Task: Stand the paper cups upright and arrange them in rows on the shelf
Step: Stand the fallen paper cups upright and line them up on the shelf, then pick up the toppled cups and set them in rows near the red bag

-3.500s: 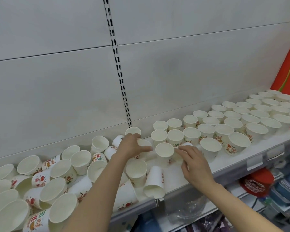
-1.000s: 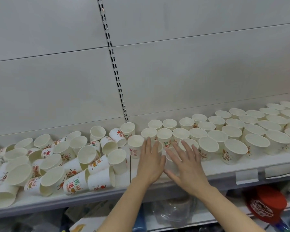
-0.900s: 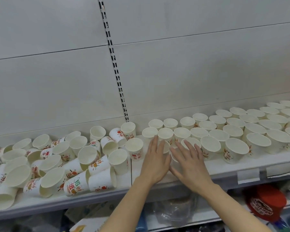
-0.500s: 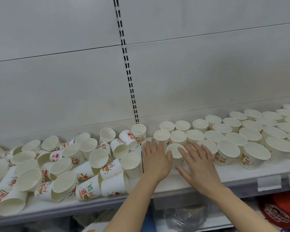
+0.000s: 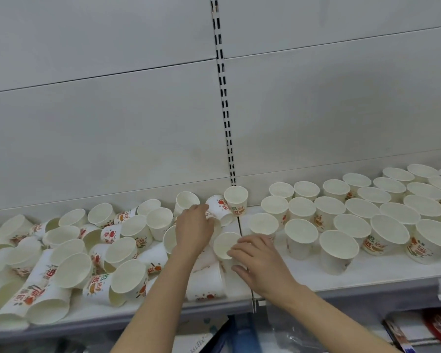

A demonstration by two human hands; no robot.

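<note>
Your right hand (image 5: 261, 266) curls round an upright cup (image 5: 225, 245) near the shelf's front, fingers over the rim on its right side and thumb low against the wall. Your left hand (image 5: 195, 229) reaches further back, fingertips pinching a tipped cup (image 5: 218, 207) that leans on a standing one (image 5: 236, 198) against the back panel (image 5: 112, 123). How firmly either grip closes is hard to tell from here.

These cups look very light and thin-walled, so expect them to dent under a squeeze and to skid or topple at a slight knock. Take each one by the rolled rim, which is likely the stiffest part, or span the wall loosely with thumb and fingers near the top. Avoid pinching mid-wall. The paper should give decent friction, so little force is needed.

Right of your hands, the rows (image 5: 354, 217) stand upright, mouths up, close together and running off towards the right edge. Left of them lies the heap (image 5: 74, 256), most cups on their sides, some overlapping, a few near the front lip of the shelf (image 5: 367, 278). One lying cup (image 5: 206, 281) sits just under your left forearm; I judge a careless sweep could roll it off. Roughly half the job looks left.

Below the shelf, some packaging (image 5: 290, 335) shows dimly.
</note>
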